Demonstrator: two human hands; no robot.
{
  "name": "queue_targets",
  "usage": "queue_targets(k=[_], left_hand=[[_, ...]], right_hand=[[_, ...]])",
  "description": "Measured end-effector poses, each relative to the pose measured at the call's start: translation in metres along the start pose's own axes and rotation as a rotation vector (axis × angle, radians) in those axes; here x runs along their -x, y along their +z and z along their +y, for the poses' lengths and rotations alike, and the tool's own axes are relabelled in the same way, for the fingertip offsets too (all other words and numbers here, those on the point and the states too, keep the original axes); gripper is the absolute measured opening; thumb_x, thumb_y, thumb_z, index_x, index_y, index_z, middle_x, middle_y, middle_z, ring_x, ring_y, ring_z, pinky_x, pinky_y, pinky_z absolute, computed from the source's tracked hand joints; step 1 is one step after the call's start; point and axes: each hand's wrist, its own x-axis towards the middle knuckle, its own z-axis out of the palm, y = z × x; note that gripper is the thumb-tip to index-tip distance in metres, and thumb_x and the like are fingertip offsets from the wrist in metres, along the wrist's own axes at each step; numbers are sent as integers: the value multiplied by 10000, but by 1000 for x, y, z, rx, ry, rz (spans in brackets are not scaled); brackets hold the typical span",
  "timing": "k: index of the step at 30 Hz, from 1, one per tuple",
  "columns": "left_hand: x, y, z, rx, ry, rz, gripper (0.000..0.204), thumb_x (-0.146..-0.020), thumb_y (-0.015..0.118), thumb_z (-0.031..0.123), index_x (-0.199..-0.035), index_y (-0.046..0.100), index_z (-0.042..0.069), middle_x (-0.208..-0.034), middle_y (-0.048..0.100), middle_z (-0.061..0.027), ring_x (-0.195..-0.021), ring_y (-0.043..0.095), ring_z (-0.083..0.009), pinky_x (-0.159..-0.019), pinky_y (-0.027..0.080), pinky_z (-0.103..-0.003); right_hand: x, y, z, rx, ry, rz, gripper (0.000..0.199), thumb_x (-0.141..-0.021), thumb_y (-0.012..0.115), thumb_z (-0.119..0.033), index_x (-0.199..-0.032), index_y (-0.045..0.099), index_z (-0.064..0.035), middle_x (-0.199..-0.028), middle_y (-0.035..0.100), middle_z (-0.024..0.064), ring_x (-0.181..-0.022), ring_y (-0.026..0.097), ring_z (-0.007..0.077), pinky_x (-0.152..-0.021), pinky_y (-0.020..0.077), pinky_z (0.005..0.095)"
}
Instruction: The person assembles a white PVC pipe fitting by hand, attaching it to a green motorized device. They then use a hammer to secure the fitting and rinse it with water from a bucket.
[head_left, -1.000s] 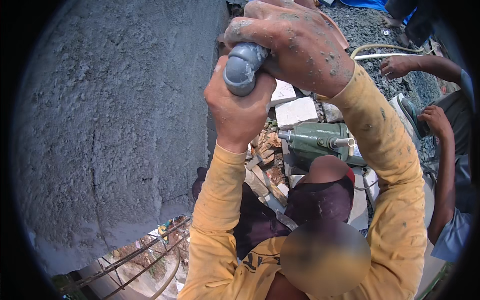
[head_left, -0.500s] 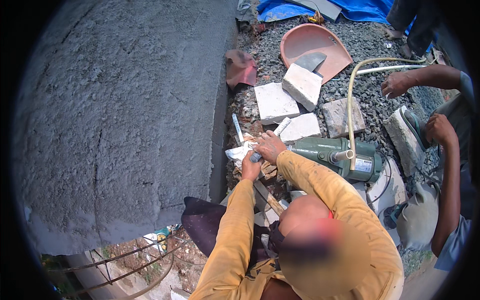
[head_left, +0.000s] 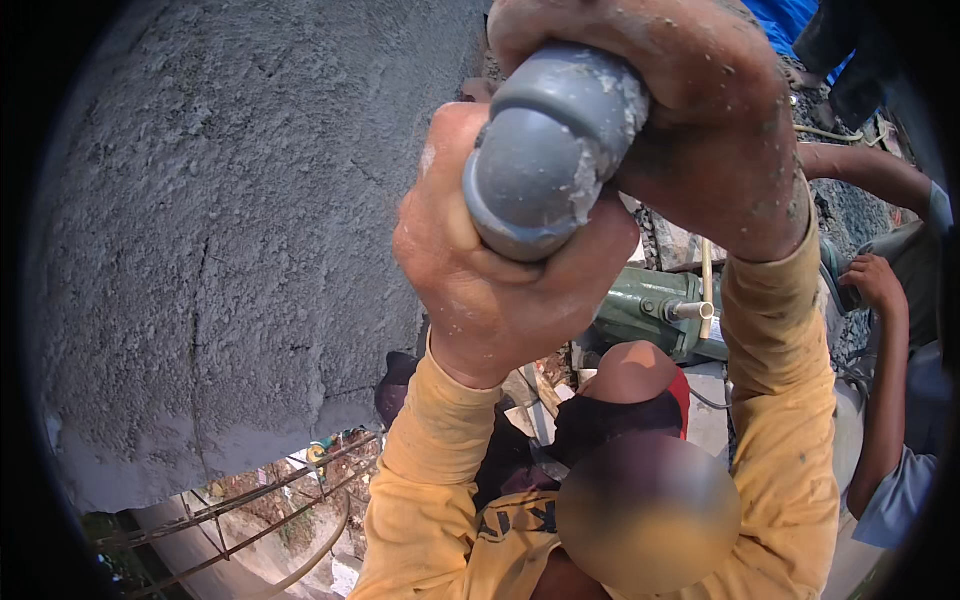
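A grey plastic pipe elbow (head_left: 545, 150), smeared with pale residue, is raised close in front of me. My left hand (head_left: 485, 270) is closed around its lower end, fingers wrapped beneath it. My right hand (head_left: 690, 110) curls over the upper end from the right, fingers closed on it. Both hands carry grey specks. Below and behind them lies a green pump (head_left: 645, 305) with a short pipe stub (head_left: 690, 311) on its side. My hands cover much of the ground beyond.
A rough wet-cement slab (head_left: 230, 220) fills the left side. Reinforcing bars (head_left: 230, 505) stick out below it. At right, a co-worker's hand (head_left: 873, 280) and forearms are near the gravel. A beige hose (head_left: 707, 280) runs by the pump; a blue tarp (head_left: 780, 22) lies far off.
Both my hands have come up from the ground beside the pump toward me, bringing the grey pipe elbow with them. The co-worker's farther arm has shifted slightly.
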Motion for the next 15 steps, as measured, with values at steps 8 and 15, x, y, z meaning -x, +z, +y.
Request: queue_targets(k=[8, 15], left_hand=[[235, 2, -251, -49, -910, -173, 240, -723, 715, 30, -910, 565, 32, -811, 623, -76, -754, 574, -169, -710, 455, -321], [247, -6, -253, -111, -921, -146, 255, -702, 704, -10, -919, 572, 21, -828, 634, -82, -755, 580, -170, -721, 457, -317]], right_hand=[[237, 226, 4, 57, 134, -522, 116, -764, 580, -189, -859, 643, -167, -879, 596, 29, -944, 534, 211, -896, 364, 390], [237, 237, -8, 25, 242, -734, 180, -834, 512, -216, -899, 673, -168, -982, 621, 27, -995, 550, 193, -895, 364, 373]])
